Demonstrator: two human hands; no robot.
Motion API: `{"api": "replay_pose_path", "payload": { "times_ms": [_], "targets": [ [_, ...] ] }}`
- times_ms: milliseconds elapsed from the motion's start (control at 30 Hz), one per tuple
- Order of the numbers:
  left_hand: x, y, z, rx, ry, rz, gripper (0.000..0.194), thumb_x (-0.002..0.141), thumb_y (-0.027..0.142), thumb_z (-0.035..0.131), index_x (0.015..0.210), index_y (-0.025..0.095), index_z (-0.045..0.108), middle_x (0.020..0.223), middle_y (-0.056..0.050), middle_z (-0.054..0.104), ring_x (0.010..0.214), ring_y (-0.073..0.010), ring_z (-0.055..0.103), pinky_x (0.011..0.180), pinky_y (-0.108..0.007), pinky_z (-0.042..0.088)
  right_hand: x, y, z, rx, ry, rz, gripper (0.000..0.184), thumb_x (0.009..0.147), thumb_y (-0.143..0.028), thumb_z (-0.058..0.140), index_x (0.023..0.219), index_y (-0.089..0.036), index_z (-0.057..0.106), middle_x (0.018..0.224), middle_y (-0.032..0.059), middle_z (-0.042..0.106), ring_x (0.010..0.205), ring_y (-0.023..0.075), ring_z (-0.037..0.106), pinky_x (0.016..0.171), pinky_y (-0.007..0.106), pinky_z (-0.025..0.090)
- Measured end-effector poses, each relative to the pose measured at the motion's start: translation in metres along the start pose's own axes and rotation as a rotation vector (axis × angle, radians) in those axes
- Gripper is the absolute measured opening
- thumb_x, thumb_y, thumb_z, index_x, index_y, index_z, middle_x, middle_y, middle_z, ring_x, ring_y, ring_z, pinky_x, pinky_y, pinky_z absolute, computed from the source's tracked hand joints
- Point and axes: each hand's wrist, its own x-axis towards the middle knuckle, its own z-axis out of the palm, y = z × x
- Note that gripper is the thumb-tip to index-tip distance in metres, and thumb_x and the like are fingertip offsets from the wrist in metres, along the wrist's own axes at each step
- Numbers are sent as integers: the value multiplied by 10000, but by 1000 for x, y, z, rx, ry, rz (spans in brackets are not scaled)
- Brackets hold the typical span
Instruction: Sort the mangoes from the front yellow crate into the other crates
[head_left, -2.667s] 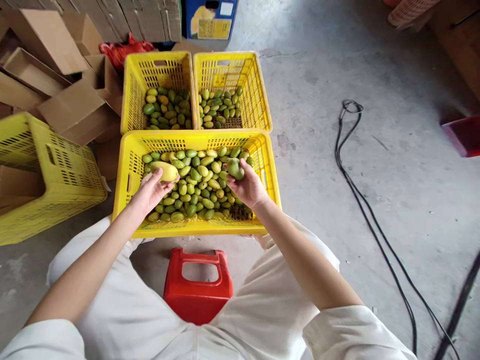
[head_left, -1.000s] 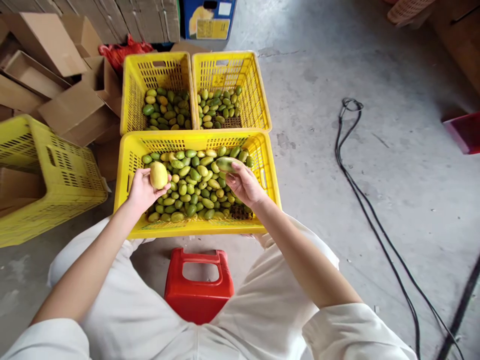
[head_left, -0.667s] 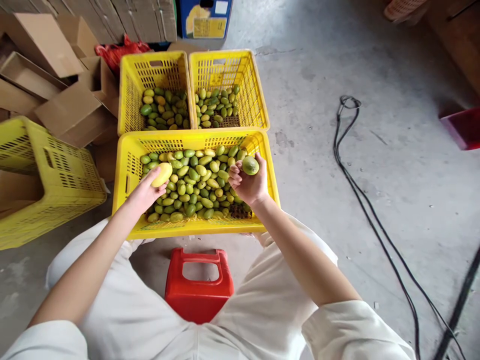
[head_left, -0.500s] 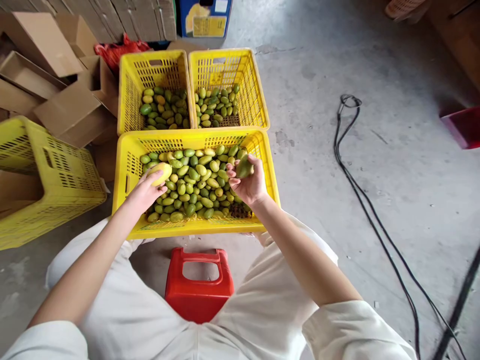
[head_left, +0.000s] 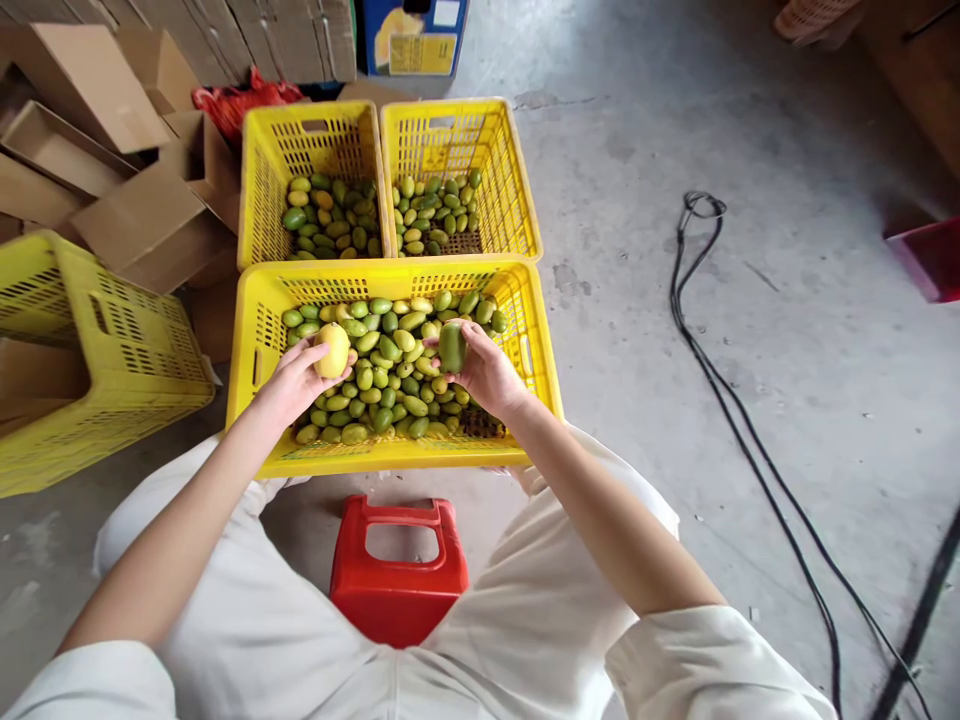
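My left hand (head_left: 298, 376) is closed round a yellow mango (head_left: 331, 351), held above the left part of the near yellow crate (head_left: 397, 462). Over the crate's right part, my right hand (head_left: 487, 372) grips a green mango (head_left: 452, 347) with thumb and fingers. Below both hands lie many small green and yellowish mangoes (head_left: 386, 398), spread over most of the crate's floor. Behind stand two more yellow crates, the back left one (head_left: 266, 180) and the back right one (head_left: 517, 190), each with mangoes inside.
Cardboard boxes (head_left: 139, 215) are heaped at the left, behind another yellow crate (head_left: 135, 350). A red plastic stool (head_left: 397, 590) stands between my legs. Black cable (head_left: 720, 375) runs across the concrete floor (head_left: 615, 300) at the right. A blue box (head_left: 412, 40) stands at the back.
My right hand has moved left and turned, bringing the green mango nearer the crate's middle. My left hand has shifted slightly right, and its yellow mango now sits more upright.
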Motion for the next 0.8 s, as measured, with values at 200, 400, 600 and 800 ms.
{"api": "replay_pose_path", "payload": {
  "times_ms": [200,400,600,800],
  "targets": [
    [0,-5,-2,70,-39,2,494,731,137,1031,1103,227,718,1068,-66,901,1057,-284,913,997,-399,756,-2,-2,0,-18,11,-29,622,692,-524,1152,1117,-294,760,953,-43,744,720,137,654,575,241,520],
    [-1,-4,2,69,0,42,600,654,124,1105,1167,194,802,902,8,785,791,-170,766,775,-293,660,-4,2,0,-112,43,-40,730,627,-554,1203,1059,-304,671,881,-74,724,709,134,632,636,258,526],
    [-3,-3,0,12,-20,-106,266,823,282,919,1049,189,816,1094,-154,893,1035,-347,913,914,-467,788,5,6,-2,-42,97,-11,429,882,-599,990,1034,-300,723,909,26,797,879,236,763,589,273,524],
    [-4,-1,3,-66,-22,-148,267,910,309,766,1137,180,824,1152,-208,925,1147,-414,933,898,-491,787,7,4,-8,-16,101,-19,375,935,-589,895,1141,-292,796,801,-10,714,636,177,576,499,265,415]
  ]
}}
